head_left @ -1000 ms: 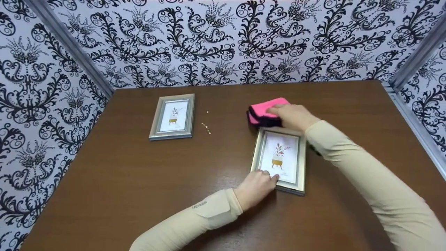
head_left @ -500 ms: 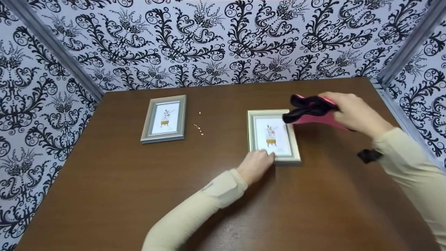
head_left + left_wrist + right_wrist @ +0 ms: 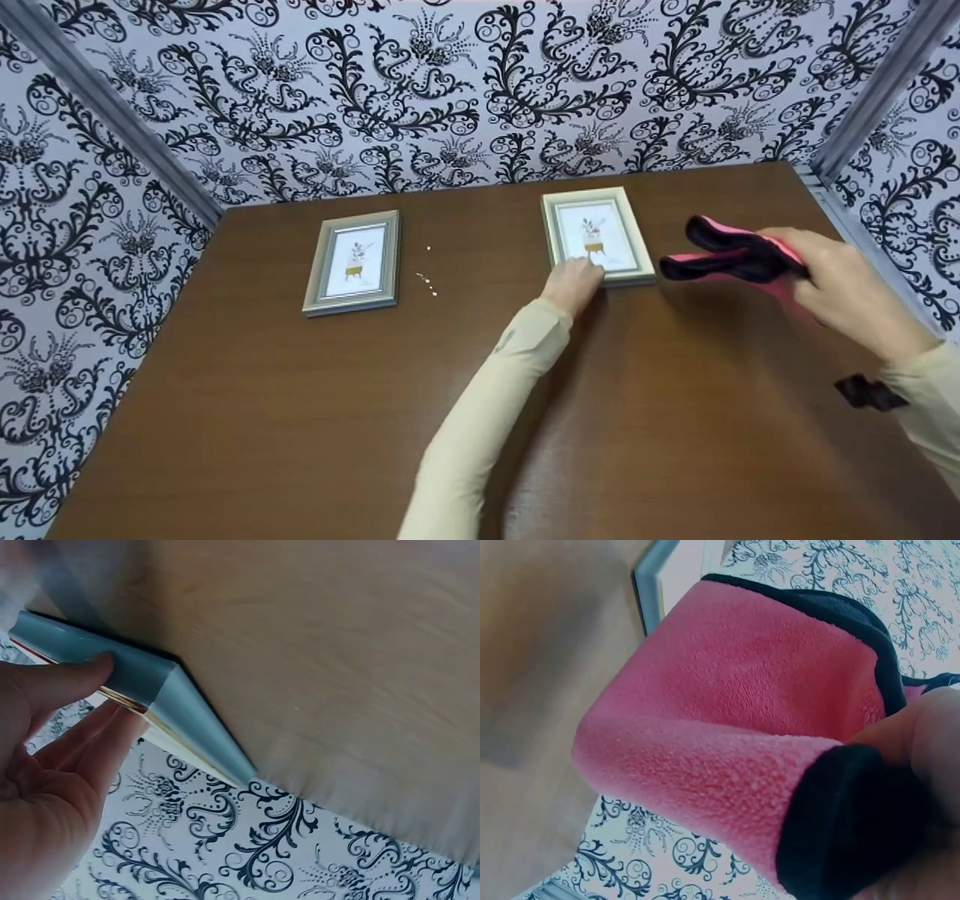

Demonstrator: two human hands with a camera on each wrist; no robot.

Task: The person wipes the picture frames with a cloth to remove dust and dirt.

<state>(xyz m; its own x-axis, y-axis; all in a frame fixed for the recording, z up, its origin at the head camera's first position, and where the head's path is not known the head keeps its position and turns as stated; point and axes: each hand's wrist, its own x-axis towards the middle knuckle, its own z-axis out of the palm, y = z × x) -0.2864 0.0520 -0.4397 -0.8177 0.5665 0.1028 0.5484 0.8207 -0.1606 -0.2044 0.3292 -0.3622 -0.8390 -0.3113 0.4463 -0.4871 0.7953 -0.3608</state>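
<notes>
In the head view my left hand (image 3: 574, 286) grips the near edge of a pale gold picture frame (image 3: 611, 229), which lies face up at the back of the table. Thumb and fingers pinch that edge between them in the left wrist view, on the frame's bluish-looking side (image 3: 139, 671). My right hand (image 3: 851, 289), right of the frame, holds a folded pink cloth (image 3: 739, 259) with black trim above the table. Close up, the cloth (image 3: 727, 682) looks fluffy and hides part of the fingers.
A second, similar picture frame (image 3: 352, 262) lies face up at the back left. Several small pale flecks (image 3: 427, 281) are on the brown table (image 3: 360, 397) beside it. Patterned wall panels (image 3: 420, 90) with metal edges enclose the back and sides.
My left hand has slid the right-hand picture frame toward the back wall. My right hand has picked the pink cloth up from behind that frame and moved it to the right.
</notes>
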